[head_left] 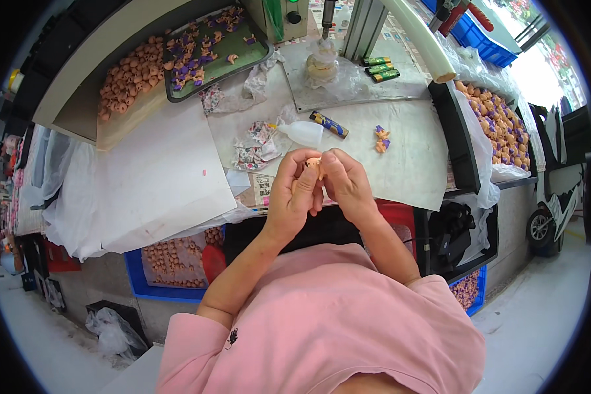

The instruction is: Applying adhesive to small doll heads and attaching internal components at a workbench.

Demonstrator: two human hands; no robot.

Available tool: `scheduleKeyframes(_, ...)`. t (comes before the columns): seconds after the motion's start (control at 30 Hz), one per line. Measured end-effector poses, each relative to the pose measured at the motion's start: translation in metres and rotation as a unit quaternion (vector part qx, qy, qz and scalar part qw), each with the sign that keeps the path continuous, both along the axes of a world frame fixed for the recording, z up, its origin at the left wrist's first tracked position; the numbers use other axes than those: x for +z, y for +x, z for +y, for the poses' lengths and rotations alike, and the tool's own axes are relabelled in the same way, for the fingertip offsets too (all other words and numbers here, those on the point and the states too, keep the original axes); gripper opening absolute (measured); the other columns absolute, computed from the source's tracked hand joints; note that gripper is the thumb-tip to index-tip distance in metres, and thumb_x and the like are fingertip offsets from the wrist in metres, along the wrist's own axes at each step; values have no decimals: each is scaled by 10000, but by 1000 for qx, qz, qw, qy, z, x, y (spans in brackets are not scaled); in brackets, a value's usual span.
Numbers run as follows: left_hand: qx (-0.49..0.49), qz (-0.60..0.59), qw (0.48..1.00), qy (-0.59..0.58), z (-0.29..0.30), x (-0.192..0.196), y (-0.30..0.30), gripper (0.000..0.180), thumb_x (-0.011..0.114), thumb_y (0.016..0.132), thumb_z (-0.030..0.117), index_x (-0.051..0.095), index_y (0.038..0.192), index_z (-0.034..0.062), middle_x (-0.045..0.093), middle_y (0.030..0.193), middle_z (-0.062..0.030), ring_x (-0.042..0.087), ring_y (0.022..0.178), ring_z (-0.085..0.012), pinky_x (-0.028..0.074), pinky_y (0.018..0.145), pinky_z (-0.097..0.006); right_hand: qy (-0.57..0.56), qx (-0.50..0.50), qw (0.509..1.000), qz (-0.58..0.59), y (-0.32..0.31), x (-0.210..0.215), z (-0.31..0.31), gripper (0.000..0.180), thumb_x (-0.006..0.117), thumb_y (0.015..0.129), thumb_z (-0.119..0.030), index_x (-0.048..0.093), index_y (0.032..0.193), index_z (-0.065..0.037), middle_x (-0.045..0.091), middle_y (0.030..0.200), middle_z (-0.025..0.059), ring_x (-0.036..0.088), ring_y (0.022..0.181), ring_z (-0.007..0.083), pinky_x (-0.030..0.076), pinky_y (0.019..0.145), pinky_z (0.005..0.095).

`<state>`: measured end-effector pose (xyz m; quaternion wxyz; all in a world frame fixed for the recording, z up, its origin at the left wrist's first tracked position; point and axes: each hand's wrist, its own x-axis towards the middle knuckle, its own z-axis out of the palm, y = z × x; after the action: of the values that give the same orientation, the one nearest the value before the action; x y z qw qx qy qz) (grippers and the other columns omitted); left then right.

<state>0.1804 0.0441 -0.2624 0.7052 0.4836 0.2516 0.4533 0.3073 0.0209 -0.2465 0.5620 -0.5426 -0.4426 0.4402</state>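
Over the table's front edge, my left hand and my right hand meet, both closed around a small peach-coloured doll head. Dark marks show on its face side; my thumbs press against it, and the fingers hide most of the rest. Right of my hands, small peach-and-purple doll bodies lie on the pale sheet. Just beyond my hands rests a translucent white squeeze bottle with a yellow tip. A dark blue tube lies beside it, and a crumpled flowered cloth is to the left.
At the back left, loose doll heads are piled beside a dark tray of doll bodies. A press stands behind, near several green-black tubes. A black crate full of doll parts sits right; a blue bin is below left.
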Motion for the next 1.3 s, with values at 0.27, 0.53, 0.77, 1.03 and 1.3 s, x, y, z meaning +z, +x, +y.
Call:
scheduleKeyframes(0.27,20,81,957,278,17,-7,-9,241,557,942,102,524,1162,8,554,982,-54,483,592,-87,402,533,-228,-153,109,965,181,18,4,-8,436,440,997,-405,564,755,-65,347,547,-70,267,444,26,216,385,222)
scheduleKeyframes(0.53,136,237,929,250,3,-1,-4,271,564,945,201,543,1113,-10,612,921,-145,563,674,-211,449,587,-303,36,-51,979,-196,-6,3,-8,248,539,944,-172,528,783,16,524,577,110,480,471,181,381,450,338)
scheduleKeyframes(0.77,248,228,907,252,-1,-10,9,234,470,982,213,557,1016,-1,604,812,-153,595,679,-291,478,625,-355,142,-100,954,-243,-25,-14,-4,229,535,941,-186,521,798,-6,543,584,156,539,486,299,417,460,356)
scheduleKeyframes(1.03,172,104,977,75,4,-4,-5,375,372,1018,330,569,1004,11,543,675,-35,456,511,-93,376,469,-235,190,-52,940,-280,-31,-9,5,206,529,936,-180,525,808,-19,546,621,142,531,505,317,413,465,383)
scheduleKeyframes(1.3,35,-52,993,-99,-5,53,-15,414,357,1017,404,549,1033,38,513,624,-5,422,428,-56,337,368,-202,270,-23,883,-384,-19,39,3,152,606,851,-143,515,792,-36,542,629,136,555,521,338,446,481,417)
